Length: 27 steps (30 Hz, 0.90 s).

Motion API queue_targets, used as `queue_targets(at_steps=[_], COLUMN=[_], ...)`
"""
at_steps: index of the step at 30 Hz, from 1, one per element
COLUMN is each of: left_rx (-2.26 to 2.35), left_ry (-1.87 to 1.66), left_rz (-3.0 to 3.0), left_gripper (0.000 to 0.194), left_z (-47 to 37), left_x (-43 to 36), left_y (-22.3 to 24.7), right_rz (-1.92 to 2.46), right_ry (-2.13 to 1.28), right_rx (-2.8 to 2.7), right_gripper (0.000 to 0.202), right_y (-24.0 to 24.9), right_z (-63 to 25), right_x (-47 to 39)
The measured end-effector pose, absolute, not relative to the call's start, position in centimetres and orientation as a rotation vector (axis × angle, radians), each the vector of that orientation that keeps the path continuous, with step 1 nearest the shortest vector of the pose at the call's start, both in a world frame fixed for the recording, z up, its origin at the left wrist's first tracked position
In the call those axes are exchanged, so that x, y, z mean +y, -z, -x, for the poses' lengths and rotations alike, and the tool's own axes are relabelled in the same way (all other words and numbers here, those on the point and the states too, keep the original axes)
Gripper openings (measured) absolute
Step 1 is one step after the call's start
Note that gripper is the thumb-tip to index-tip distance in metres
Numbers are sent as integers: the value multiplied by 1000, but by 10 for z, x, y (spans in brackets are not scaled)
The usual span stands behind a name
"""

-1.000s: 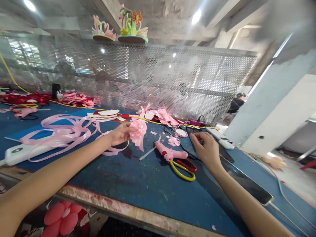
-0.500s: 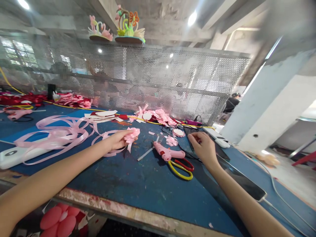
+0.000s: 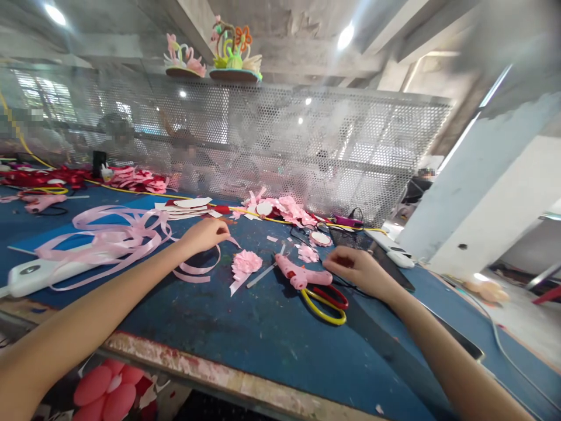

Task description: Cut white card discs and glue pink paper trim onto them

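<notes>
Near the loose ribbon loops, my left hand [image 3: 205,235] is closed in a pinch on a pale pink ribbon [image 3: 235,242], whose short end sticks out past the fingertips. A pink ruffled ribbon flower [image 3: 246,264] with a loose tail lies on the table just right of that hand. My right hand [image 3: 357,268] is held low beside the handle of a pink glue gun [image 3: 302,273], its fingers bent with a gap inside them and nothing seen in them. Under the glue gun are scissors [image 3: 326,316] with yellow and red handles. A clear glue stick [image 3: 263,275] lies left of the gun.
A white device [image 3: 26,275] lies under tangled pink ribbon [image 3: 131,234] at left. White card pieces [image 3: 186,206] and pink ribbon pieces [image 3: 284,207] line the back, before a perforated metal screen [image 3: 280,140]. Dark flat devices [image 3: 394,269] and cables are at right.
My left hand has let go of the pink ribbon flower, which now lies on the table, and moved slightly left and up to the ribbon. My right hand has come down toward the glue gun's handle.
</notes>
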<state>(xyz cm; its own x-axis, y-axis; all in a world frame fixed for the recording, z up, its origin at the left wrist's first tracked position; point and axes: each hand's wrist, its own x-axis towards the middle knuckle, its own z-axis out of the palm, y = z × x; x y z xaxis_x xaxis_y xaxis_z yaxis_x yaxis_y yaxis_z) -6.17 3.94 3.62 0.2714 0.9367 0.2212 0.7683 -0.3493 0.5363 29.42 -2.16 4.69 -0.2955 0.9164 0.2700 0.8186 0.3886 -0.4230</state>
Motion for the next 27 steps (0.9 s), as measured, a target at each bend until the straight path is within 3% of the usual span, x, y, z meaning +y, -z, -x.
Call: queue_targets(at_steps=[4, 8, 10, 14, 20, 27], left_rx=[1575, 1344, 1381, 1432, 1448, 1144], left_ry=[-339, 50, 54, -208, -991, -1076], left_rz=[-2280, -2301, -2380, -2460, -2157, -1533], left_gripper=[29, 20, 20, 15, 23, 14], left_z=[76, 82, 85, 94, 80, 13], left_x=[28, -2, -18, -42, -78, -132], left_y=[-54, -57, -50, -33, -20, 7], right_rz=[1624, 1757, 1726, 1734, 1744, 2150], right_ry=[-571, -150, -73, 33, -286, 21], right_rx=[-2583, -2659, -2662, -2540, -2414, -2425], right_gripper=[22, 15, 27, 35, 19, 26], right_y=[-60, -48, -36, -22, -23, -33], right_z=[-289, -267, -254, -248, -270, -264], right_x=[-48, -73, -81, -86, -75, -66])
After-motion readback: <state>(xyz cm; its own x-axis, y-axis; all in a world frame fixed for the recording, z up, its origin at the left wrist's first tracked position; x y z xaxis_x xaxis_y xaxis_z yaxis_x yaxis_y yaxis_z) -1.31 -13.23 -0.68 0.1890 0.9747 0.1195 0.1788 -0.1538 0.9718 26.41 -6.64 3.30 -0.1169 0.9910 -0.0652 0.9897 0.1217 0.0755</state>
